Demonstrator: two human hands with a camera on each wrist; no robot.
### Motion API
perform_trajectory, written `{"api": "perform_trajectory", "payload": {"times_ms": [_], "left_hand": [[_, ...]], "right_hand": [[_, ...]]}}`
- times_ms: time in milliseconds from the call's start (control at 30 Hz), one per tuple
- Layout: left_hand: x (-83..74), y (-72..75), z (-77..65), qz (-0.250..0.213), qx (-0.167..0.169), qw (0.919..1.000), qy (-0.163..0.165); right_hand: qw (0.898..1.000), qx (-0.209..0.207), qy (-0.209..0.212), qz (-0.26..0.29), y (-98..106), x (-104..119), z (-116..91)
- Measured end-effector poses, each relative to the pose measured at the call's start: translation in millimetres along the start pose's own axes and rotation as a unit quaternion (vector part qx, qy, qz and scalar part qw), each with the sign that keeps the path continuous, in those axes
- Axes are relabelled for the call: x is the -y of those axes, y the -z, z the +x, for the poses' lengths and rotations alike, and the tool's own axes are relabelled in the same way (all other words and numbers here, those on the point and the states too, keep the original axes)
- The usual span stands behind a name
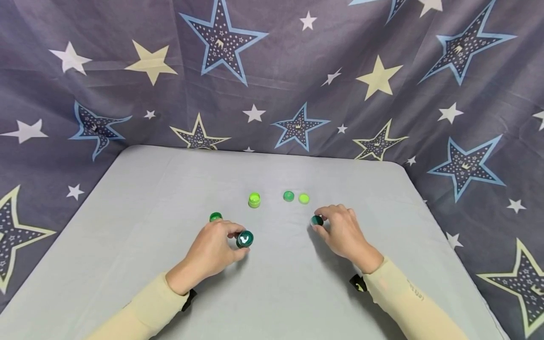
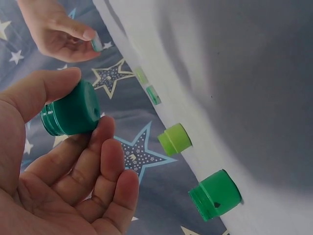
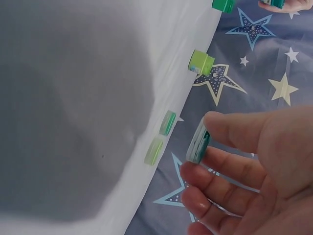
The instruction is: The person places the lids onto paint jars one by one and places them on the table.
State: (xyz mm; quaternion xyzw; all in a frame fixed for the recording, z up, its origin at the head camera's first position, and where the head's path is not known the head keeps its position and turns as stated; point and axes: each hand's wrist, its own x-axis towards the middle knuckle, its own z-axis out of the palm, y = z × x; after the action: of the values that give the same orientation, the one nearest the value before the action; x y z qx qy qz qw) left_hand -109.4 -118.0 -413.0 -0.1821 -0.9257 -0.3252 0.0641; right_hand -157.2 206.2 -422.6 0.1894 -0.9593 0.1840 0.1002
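Note:
My left hand (image 1: 214, 250) pinches a small dark teal paint pot (image 2: 73, 110) between thumb and fingers, with its open top facing up in the head view. My right hand (image 1: 344, 236) holds a round lid (image 3: 199, 142) by its edge, clear-rimmed with dark teal inside. Just beyond the left hand stands a green pot (image 2: 215, 195), partly hidden by that hand in the head view. Farther back is a lime-green pot (image 1: 254, 200). To its right lie two lids, one green (image 1: 288, 196) and one lime (image 1: 303, 198), side by side on the table.
The table (image 1: 272, 293) has a pale grey cloth cover. Behind it and along both sides hangs a dark curtain (image 1: 280, 71) printed with stars. A dark strap piece (image 1: 358, 283) shows under the right wrist.

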Motion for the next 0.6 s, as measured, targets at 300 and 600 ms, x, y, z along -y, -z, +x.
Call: {"api": "perform_trajectory", "payload": {"times_ms": [300, 600], "left_hand": [[-0.7, -3.0, -2.0, -0.005, 0.009, 0.9999, 0.009], [-1.9, -4.2, -4.1, 0.002, 0.007, 1.0, -0.003]], "right_hand": [[1.0, 0.005, 0.008, 0.016, -1.8, 9.1, -7.1], [0.999, 0.006, 0.029, 0.028, -5.7, 19.4, -14.8]]}}
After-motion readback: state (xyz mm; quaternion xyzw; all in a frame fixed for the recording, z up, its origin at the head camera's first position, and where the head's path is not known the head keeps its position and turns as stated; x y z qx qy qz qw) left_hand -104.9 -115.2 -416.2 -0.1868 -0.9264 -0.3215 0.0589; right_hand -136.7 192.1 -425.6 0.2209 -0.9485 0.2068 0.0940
